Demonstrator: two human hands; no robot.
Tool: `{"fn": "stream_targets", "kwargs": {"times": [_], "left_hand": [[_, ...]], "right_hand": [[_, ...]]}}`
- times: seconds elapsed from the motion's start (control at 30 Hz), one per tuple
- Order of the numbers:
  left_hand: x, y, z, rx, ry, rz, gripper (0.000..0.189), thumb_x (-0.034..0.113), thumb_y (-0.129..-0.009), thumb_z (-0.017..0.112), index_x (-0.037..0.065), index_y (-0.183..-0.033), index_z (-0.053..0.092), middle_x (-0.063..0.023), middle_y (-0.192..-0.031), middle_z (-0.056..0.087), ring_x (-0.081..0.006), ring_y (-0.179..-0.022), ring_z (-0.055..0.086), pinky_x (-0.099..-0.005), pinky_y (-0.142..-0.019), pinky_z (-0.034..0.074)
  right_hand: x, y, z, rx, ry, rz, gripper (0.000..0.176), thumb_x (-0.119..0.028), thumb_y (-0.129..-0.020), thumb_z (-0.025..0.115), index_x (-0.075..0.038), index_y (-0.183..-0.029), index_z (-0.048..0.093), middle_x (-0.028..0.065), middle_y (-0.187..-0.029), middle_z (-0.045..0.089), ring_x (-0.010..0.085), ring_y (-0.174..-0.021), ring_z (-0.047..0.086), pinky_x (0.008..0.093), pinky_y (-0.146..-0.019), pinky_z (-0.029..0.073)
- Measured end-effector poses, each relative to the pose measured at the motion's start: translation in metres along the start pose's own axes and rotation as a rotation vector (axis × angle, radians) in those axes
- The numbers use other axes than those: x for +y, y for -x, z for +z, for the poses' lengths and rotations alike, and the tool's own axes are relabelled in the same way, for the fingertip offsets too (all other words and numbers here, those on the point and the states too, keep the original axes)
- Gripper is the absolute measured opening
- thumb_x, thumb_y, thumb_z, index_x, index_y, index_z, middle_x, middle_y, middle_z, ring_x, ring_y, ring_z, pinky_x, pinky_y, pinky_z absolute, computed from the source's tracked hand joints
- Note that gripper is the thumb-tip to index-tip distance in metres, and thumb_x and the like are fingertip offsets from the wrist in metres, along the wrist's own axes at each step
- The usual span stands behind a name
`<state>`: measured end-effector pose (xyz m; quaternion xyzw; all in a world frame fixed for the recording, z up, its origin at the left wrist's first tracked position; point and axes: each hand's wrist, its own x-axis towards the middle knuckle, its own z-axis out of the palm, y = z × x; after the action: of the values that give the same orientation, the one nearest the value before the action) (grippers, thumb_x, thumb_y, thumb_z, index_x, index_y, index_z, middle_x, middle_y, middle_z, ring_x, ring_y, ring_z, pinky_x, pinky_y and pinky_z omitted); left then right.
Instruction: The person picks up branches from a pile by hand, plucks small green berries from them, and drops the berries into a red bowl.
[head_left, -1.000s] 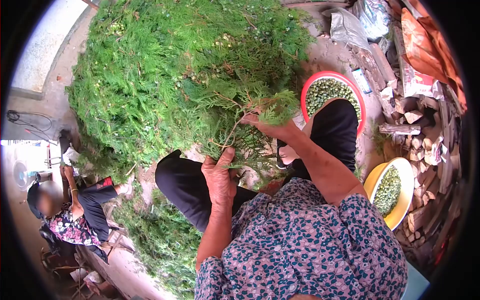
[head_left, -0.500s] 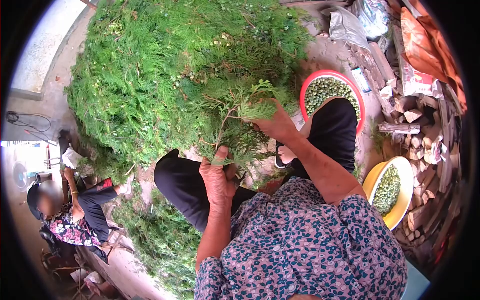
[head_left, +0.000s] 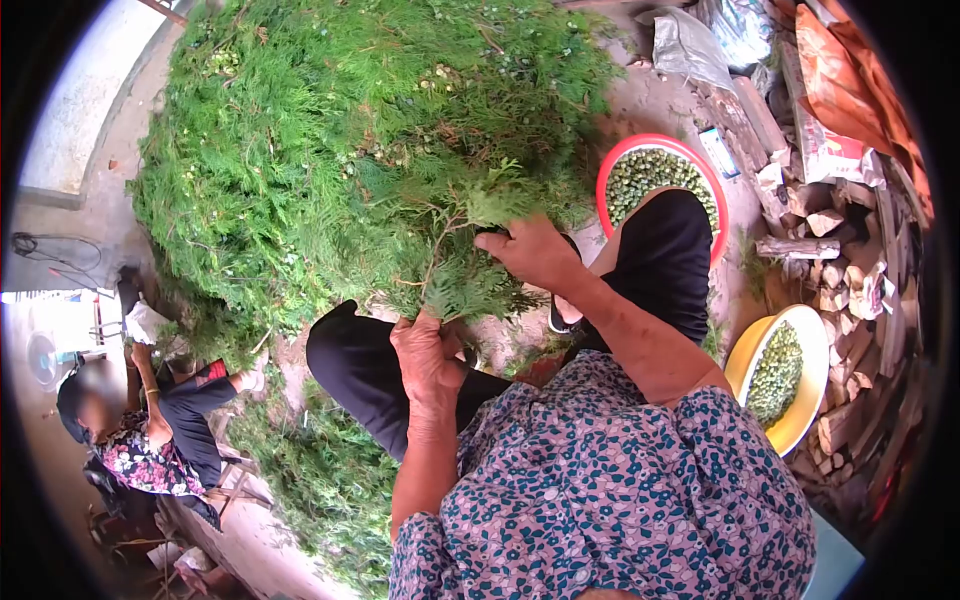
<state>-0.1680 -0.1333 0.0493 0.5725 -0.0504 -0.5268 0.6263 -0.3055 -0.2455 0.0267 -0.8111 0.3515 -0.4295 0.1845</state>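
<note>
My left hand (head_left: 428,360) is closed round the lower stem of a green conifer branch (head_left: 436,255), whose flat sprays fan out over my lap. My right hand (head_left: 543,255) is at the branch's right side, fingers curled and thumb pointing left. Something small and dark shows by that thumb, but I cannot make out what it is. Beyond the branch rises a large heap of cut conifer greenery (head_left: 290,150), with pale green cones in it. A red basin (head_left: 604,190) of small green cones stands by my right knee.
A yellow basin (head_left: 815,400) of cones is at my right side. Stacked firewood (head_left: 850,350) and sacks (head_left: 690,48) line the right. More cut greenery (head_left: 320,490) lies at lower left. Another person (head_left: 150,430) sits at far left.
My right hand has shifted slightly down, and its thumb now shows pointing left. My left hand still grips the branch, a little further left. The other person's arm has moved slightly.
</note>
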Motion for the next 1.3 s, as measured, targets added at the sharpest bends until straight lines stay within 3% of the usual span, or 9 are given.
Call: {"fn": "stream_targets", "kwargs": {"times": [0.07, 0.2, 0.3, 0.4, 0.47, 0.67, 1.13, 1.2, 1.3], "left_hand": [[0.001, -0.001, -0.002, -0.011, 0.008, 0.000, 0.014, 0.007, -0.076, 0.063, 0.005, -0.069, 0.051, 0.0028, -0.054, 0.046, -0.0040, -0.036, 0.030, -0.0201, -0.032, 0.020], [0.005, 0.001, -0.003, -0.056, -0.021, -0.021, 0.013, 0.011, -0.076, 0.062, 0.007, -0.069, 0.052, 0.0049, -0.051, 0.040, -0.0037, -0.035, 0.027, -0.0204, -0.033, 0.018], [0.011, 0.008, 0.002, -0.069, -0.049, -0.034, 0.010, 0.013, -0.075, 0.062, 0.007, -0.073, 0.054, 0.0064, -0.050, 0.036, -0.0035, -0.036, 0.026, -0.0206, -0.034, 0.016], [0.011, 0.008, 0.000, -0.084, -0.062, -0.036, 0.012, 0.013, -0.074, 0.062, 0.005, -0.082, 0.057, 0.0063, -0.051, 0.037, -0.0034, -0.037, 0.025, -0.0201, -0.035, 0.017], [0.011, 0.008, -0.003, -0.106, -0.079, -0.033, 0.015, 0.012, -0.074, 0.061, 0.004, -0.087, 0.058, 0.0062, -0.052, 0.038, -0.0035, -0.037, 0.025, -0.0196, -0.035, 0.017], [0.009, 0.003, -0.011, -0.178, -0.016, -0.031, 0.020, 0.014, -0.073, 0.062, 0.004, -0.090, 0.057, 0.0048, -0.056, 0.040, -0.0041, -0.039, 0.027, -0.0180, -0.036, 0.020], [0.009, -0.008, -0.027, -0.232, -0.033, -0.219, 0.007, 0.011, -0.077, 0.060, 0.008, -0.078, 0.053, 0.0037, -0.057, 0.046, -0.0038, -0.038, 0.033, -0.0169, -0.033, 0.022], [0.008, -0.005, -0.022, -0.222, 0.008, -0.221, 0.009, 0.010, -0.076, 0.062, 0.005, -0.080, 0.054, 0.0023, -0.055, 0.045, -0.0044, -0.037, 0.033, -0.0171, -0.033, 0.021], [0.005, -0.003, -0.020, -0.230, 0.052, -0.229, 0.013, 0.009, -0.074, 0.064, 0.003, -0.082, 0.056, 0.0006, -0.053, 0.044, -0.0052, -0.036, 0.032, -0.0172, -0.033, 0.020]], "right_hand": [[-0.016, -0.013, -0.023, -0.414, -0.297, 0.555, 0.027, -0.021, -0.078, 0.060, 0.001, -0.094, 0.056, 0.0112, -0.069, 0.058, 0.0162, -0.057, 0.056, 0.0313, -0.056, 0.044], [-0.007, -0.005, -0.013, -0.332, -0.214, 0.364, 0.016, -0.019, -0.076, 0.059, -0.002, -0.075, 0.059, 0.0137, -0.065, 0.058, 0.0316, -0.059, 0.056, 0.0406, -0.058, 0.044], [0.004, -0.003, -0.010, -0.403, -0.535, 0.624, 0.020, -0.015, -0.079, 0.058, 0.000, -0.093, 0.058, 0.0034, -0.065, 0.058, 0.0075, -0.053, 0.051, 0.0254, -0.049, 0.042], [0.006, -0.003, -0.011, -0.107, -0.352, 0.137, 0.015, -0.014, -0.075, 0.060, 0.000, -0.074, 0.055, 0.0149, -0.063, 0.055, 0.0237, -0.048, 0.054, 0.0353, -0.046, 0.041], [-0.004, -0.008, -0.021, -0.256, -0.705, 0.588, 0.011, -0.008, -0.076, 0.059, 0.000, -0.079, 0.054, 0.0079, -0.062, 0.054, 0.0140, -0.044, 0.049, 0.0311, -0.041, 0.037], [-0.007, -0.011, -0.027, -0.271, -1.266, 0.875, 0.024, -0.001, -0.073, 0.063, -0.003, -0.093, 0.050, 0.0019, -0.063, 0.051, 0.0101, -0.049, 0.046, 0.0228, -0.040, 0.032], [0.051, 0.011, -0.015, -0.316, -1.238, 0.836, 0.025, -0.011, -0.079, 0.060, -0.004, -0.102, 0.054, 0.0044, -0.079, 0.055, 0.0124, -0.066, 0.054, 0.0243, -0.052, 0.041], [0.032, 0.016, -0.022, -0.317, -0.272, -0.024, 0.038, -0.012, -0.078, 0.061, -0.004, -0.113, 0.050, 0.0080, -0.101, 0.056, 0.0183, -0.085, 0.056, 0.0290, -0.073, 0.046], [0.021, 0.028, -0.017, -0.307, -1.309, 0.222, 0.050, -0.011, -0.075, 0.063, -0.004, -0.120, 0.044, 0.0086, -0.112, 0.053, 0.0221, -0.097, 0.052, 0.0320, -0.085, 0.041]]}}
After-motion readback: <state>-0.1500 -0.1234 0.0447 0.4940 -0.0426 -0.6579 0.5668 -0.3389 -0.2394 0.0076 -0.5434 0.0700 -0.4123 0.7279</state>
